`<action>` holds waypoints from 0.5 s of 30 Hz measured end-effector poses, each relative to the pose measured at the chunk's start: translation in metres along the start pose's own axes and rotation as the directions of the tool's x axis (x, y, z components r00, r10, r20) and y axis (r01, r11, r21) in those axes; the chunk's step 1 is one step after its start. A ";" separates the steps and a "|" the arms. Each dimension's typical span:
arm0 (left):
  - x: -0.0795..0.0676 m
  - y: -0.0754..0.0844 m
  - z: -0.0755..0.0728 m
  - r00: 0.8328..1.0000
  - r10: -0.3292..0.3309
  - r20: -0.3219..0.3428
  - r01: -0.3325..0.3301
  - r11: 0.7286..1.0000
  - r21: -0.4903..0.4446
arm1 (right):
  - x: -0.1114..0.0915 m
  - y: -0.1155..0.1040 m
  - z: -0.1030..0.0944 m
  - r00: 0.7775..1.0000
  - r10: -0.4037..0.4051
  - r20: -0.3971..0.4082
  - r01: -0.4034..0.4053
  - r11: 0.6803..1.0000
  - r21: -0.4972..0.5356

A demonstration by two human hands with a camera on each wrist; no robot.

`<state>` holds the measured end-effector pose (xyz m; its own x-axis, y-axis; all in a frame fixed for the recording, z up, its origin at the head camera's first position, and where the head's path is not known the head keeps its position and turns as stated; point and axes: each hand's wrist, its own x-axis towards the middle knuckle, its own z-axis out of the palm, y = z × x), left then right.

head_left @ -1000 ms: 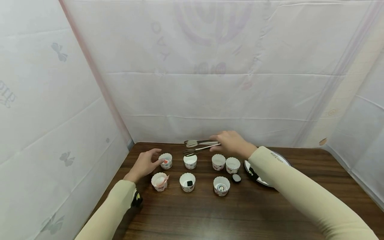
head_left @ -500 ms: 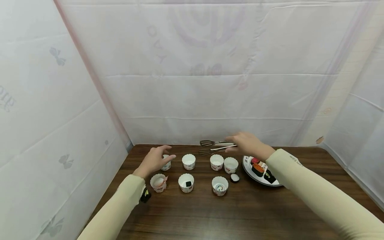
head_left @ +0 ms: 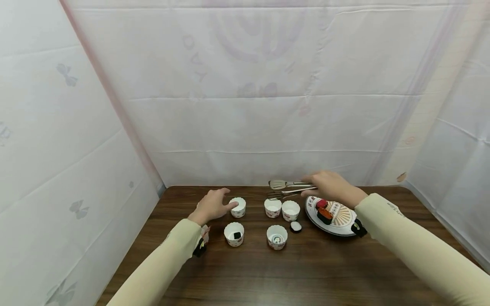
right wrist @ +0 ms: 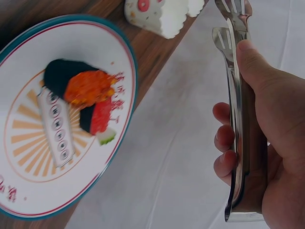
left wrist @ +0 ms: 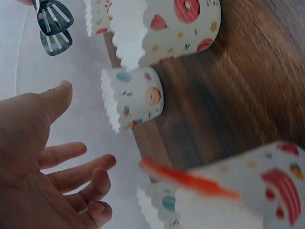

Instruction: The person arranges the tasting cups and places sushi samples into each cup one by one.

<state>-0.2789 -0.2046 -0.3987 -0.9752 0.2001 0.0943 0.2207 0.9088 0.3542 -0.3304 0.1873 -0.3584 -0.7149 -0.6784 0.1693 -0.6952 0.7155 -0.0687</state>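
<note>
Over the row of white patterned paper cups, my left hand [head_left: 210, 206] hovers with loosely spread fingers, holding nothing. It is nearest a back paper cup [head_left: 237, 207]. In the left wrist view, an orange-red strip [left wrist: 190, 179] sticks out of a cup below the hand. My right hand [head_left: 329, 187] grips metal tongs [right wrist: 245, 143] with slotted ends, their heads pointing left and slightly apart, with nothing between them. Below the right hand lies a round plate [right wrist: 28, 62] bearing an orange-topped sushi piece [right wrist: 88, 88] and a red-topped one [right wrist: 97, 117].
One front cup [head_left: 234, 240] contains a small black square piece; another cup [head_left: 277, 242] holds a ring-shaped piece. Two more cups stand behind. A white-topped dark piece [head_left: 295, 226] lies on the brown table [head_left: 249, 272]. White cloth [head_left: 268, 127] walls off the back and sides.
Both hands have moved right, the right one carrying the tongs. The left hand has passed from the far-left back cup toward its neighbour. More of the plate is uncovered.
</note>
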 end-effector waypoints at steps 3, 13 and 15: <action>0.003 0.002 0.006 0.999 -0.009 0.034 0.008 1.000 0.027 | -0.006 0.005 0.001 1.000 0.002 0.004 -0.002 1.000 -0.011; 0.008 0.006 0.014 0.998 -0.020 0.056 0.014 0.994 0.106 | -0.024 0.022 -0.002 0.999 0.039 0.019 -0.039 0.999 -0.002; 0.008 0.007 0.014 0.998 -0.022 0.056 0.016 0.994 0.108 | -0.028 0.025 -0.002 0.999 0.046 0.016 -0.046 0.999 -0.006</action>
<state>-0.2851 -0.1919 -0.4089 -0.9791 0.2007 0.0341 0.2027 0.9460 0.2531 -0.3275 0.2244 -0.3630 -0.7472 -0.6473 0.1502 -0.6612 0.7469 -0.0704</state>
